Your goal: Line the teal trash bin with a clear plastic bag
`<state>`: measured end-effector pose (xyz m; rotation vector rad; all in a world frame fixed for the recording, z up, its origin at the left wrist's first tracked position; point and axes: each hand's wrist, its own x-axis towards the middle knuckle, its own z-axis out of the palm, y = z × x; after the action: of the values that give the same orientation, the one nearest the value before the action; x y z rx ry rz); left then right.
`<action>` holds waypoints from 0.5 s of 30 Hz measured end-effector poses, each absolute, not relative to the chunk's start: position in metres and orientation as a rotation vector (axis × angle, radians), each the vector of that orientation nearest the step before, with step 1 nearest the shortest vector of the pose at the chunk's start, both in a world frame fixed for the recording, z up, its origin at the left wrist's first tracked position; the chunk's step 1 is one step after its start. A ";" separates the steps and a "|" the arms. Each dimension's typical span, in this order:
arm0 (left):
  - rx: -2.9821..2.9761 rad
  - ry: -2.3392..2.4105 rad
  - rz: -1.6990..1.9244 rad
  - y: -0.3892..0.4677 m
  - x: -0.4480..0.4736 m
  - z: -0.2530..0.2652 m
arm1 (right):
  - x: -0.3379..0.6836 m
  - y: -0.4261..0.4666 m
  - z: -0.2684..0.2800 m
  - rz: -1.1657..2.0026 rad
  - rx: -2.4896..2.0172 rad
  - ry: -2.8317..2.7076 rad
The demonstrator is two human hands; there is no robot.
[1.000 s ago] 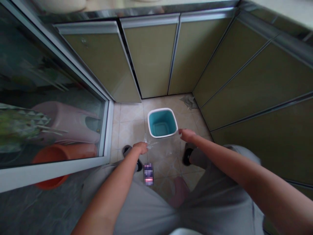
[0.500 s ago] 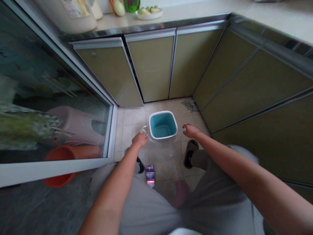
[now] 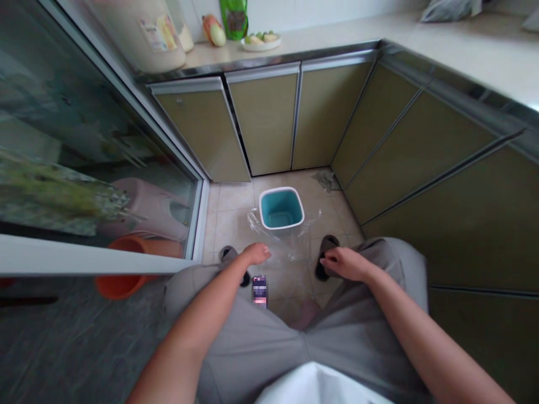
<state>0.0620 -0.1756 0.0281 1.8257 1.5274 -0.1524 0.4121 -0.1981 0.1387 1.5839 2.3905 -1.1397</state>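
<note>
A small teal bin point(image 3: 282, 209) with a white rim stands upright on the tiles. Clear plastic film point(image 3: 290, 247) lies loosely around its base and spreads toward me. My left hand point(image 3: 255, 254) is closed, low over the floor in front of the bin and close to the film. Above the right slipper point(image 3: 327, 252), my right hand point(image 3: 343, 262) is closed with curled fingers. Whether either hand pinches the film is too faint to tell. Between my legs lies a small blurred-out dark purple object point(image 3: 260, 290).
Cabinet doors point(image 3: 261, 120) close off the back and right side; the leftmost stands slightly ajar. A grey cloth point(image 3: 326, 180) lies in the corner. At left is a glass sliding door frame point(image 3: 197, 221), an orange bucket point(image 3: 122, 285) beyond. The counter point(image 3: 328, 31) holds a plate of food point(image 3: 261, 42).
Both hands have come back from beside the bin toward my body. The left hand has left the film at the bin's left side; the right fingers have curled. My view has tilted up slightly.
</note>
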 end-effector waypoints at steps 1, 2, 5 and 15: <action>1.796 1.507 -0.197 -0.184 0.064 0.023 | 0.411 -0.205 0.134 -1.112 1.558 2.350; 1.778 1.502 -0.219 -0.191 0.065 0.020 | 0.409 -0.208 0.130 -1.098 1.537 2.320; 1.771 1.533 -0.179 -0.195 0.064 0.026 | 0.405 -0.203 0.121 -1.118 1.516 2.364; 1.597 1.017 1.154 -0.165 0.057 0.297 | 0.414 -0.143 0.291 -2.030 1.731 2.842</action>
<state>0.0572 -0.1646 0.2967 1.5966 1.0171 1.1537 0.4139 -0.1430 0.2910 1.7314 2.8416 -2.0296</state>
